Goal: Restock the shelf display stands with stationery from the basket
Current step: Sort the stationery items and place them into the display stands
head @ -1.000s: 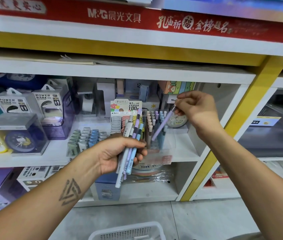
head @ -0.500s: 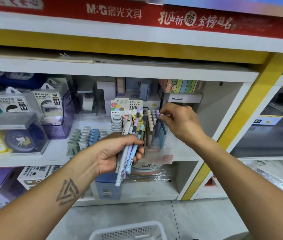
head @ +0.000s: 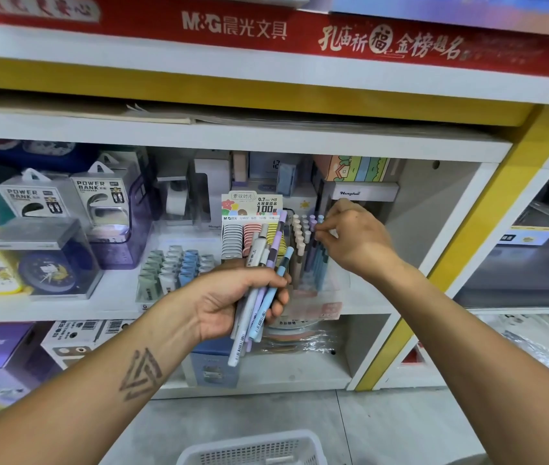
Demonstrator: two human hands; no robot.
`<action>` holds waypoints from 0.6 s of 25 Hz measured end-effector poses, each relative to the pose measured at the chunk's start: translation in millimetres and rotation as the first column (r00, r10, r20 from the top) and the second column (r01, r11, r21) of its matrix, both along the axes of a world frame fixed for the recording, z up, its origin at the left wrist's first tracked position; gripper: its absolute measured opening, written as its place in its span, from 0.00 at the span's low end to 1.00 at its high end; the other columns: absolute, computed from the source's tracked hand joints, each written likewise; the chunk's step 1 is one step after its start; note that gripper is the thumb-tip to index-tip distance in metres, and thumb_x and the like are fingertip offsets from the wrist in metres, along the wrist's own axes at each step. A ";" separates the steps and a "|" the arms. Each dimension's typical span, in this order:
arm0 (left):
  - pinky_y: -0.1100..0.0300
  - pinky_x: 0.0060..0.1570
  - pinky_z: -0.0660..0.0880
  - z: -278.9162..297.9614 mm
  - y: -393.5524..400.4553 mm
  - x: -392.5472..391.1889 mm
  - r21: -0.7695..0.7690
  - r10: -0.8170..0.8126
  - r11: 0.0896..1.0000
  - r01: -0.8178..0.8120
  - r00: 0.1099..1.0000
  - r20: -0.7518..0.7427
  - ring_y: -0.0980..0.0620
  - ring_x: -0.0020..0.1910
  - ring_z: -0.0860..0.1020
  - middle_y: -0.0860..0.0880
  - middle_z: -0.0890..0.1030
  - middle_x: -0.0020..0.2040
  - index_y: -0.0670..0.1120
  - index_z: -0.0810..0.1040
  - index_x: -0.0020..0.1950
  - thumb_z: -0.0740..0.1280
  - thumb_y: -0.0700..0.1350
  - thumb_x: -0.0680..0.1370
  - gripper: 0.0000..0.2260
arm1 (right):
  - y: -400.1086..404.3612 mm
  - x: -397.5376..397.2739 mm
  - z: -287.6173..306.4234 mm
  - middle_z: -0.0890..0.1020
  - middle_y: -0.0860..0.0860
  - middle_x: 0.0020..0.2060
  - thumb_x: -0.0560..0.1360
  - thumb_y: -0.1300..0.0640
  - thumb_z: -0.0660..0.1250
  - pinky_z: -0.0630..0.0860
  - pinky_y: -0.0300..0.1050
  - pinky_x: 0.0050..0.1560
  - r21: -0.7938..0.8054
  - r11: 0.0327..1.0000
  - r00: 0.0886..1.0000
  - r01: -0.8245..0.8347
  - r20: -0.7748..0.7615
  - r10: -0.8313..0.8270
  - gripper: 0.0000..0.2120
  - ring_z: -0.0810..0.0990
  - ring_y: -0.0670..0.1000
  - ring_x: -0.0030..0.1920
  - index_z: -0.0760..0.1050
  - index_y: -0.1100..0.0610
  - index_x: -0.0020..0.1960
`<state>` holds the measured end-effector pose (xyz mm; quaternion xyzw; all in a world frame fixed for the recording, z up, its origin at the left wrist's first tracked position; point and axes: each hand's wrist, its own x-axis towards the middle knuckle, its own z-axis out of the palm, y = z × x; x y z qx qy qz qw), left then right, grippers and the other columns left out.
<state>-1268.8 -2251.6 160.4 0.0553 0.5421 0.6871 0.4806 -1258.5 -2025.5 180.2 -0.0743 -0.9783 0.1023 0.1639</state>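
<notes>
Our left hand (head: 233,303) is wrapped round a bundle of pens (head: 259,297), white, lilac and pale blue, held upright just in front of the shelf edge. Our right hand (head: 353,239) is up at the clear pen stand (head: 310,263), fingertips pinched on the cap of a lilac pen (head: 313,226) standing among the others there; whether it is fully seated we cannot tell.

As we judge it, we are midway through. The stand already carries rows of upright pens, beige on the left and blue and lilac toward the right, so a good part of this slot is filled. The bundle in our left hand is what remains for this stand, and the white basket (head: 253,448) on the floor near us may hold more, though only its rim and mesh show and we cannot make out its contents.

The stand sits on a white shelf (head: 65,310) framed by yellow uprights. To its left stand a lead-refill display (head: 249,226) and a rack of erasers (head: 176,270); farther left are power bank boxes (head: 98,203) and small clocks in clear cases (head: 48,263). Boxed goods fill the shelf below. A red brand banner (head: 266,31) runs along the top. The floor is pale grey tile.
</notes>
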 end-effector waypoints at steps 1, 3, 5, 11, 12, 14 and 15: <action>0.61 0.30 0.78 0.1 0.4 0.3 0.004 -0.016 1.000 0.016 1.000 0.002 0.49 0.30 0.78 0.43 0.80 0.36 0.40 0.81 0.45 0.70 0.37 0.72 0.04 | -0.1 -0.5 1.0 0.76 0.47 0.54 0.81 0.50 0.64 0.75 0.52 0.56 0.003 1.000 1.000 0.007 0.020 -0.007 0.11 0.74 0.52 0.59 0.84 0.50 0.56; 0.61 0.30 0.78 0.5 0.9 1.2 0.007 -0.043 0.999 0.043 0.999 0.014 0.49 0.30 0.78 0.43 0.80 0.36 0.41 0.83 0.43 0.70 0.37 0.71 0.04 | -4.2 1.5 3.4 0.77 0.46 0.52 0.81 0.48 0.64 0.74 0.48 0.54 -0.131 0.991 0.999 -0.017 -0.052 0.010 0.13 0.75 0.49 0.55 0.83 0.49 0.59; 0.61 0.30 0.78 0.2 1.3 2.7 0.008 -0.068 0.998 0.067 0.997 0.022 0.49 0.30 0.78 0.42 0.80 0.36 0.40 0.83 0.44 0.71 0.37 0.70 0.05 | -11.9 4.5 9.3 0.83 0.45 0.46 0.79 0.48 0.67 0.76 0.43 0.47 -0.512 0.854 0.991 -0.092 -0.134 0.027 0.12 0.79 0.44 0.45 0.82 0.49 0.59; 0.60 0.31 0.77 -0.4 2.7 5.3 -0.004 -0.107 0.994 0.107 0.994 -0.019 0.48 0.31 0.78 0.41 0.79 0.37 0.39 0.82 0.50 0.71 0.35 0.72 0.07 | -23.2 12.3 18.7 0.84 0.58 0.33 0.75 0.66 0.73 0.74 0.38 0.27 -0.903 0.391 0.982 -0.181 -0.145 0.119 0.05 0.79 0.49 0.28 0.82 0.66 0.49; 0.60 0.31 0.77 -0.4 2.2 5.2 -0.007 -0.112 0.994 0.111 0.993 -0.026 0.48 0.31 0.78 0.41 0.79 0.37 0.39 0.82 0.50 0.71 0.35 0.73 0.07 | -21.3 12.7 20.4 0.84 0.58 0.33 0.75 0.68 0.72 0.76 0.38 0.30 -0.922 0.342 0.983 -0.183 -0.167 0.077 0.04 0.80 0.50 0.28 0.81 0.68 0.49; 0.60 0.31 0.77 -0.7 0.8 4.6 -0.025 -0.125 0.992 0.124 0.992 -0.037 0.48 0.31 0.79 0.42 0.80 0.37 0.39 0.83 0.50 0.70 0.35 0.74 0.06 | -11.9 13.2 27.0 0.84 0.58 0.33 0.75 0.70 0.69 0.79 0.38 0.34 -0.941 0.273 0.969 -0.201 -0.232 -0.085 0.03 0.81 0.50 0.30 0.80 0.69 0.49; 0.60 0.31 0.77 -0.8 -0.2 4.0 -0.037 -0.126 0.991 0.125 0.991 -0.037 0.49 0.31 0.79 0.42 0.80 0.37 0.39 0.82 0.50 0.70 0.35 0.74 0.06 | -5.8 13.1 30.8 0.84 0.58 0.33 0.76 0.70 0.69 0.80 0.39 0.35 -0.934 0.286 0.948 -0.215 -0.270 -0.170 0.04 0.81 0.50 0.30 0.80 0.68 0.50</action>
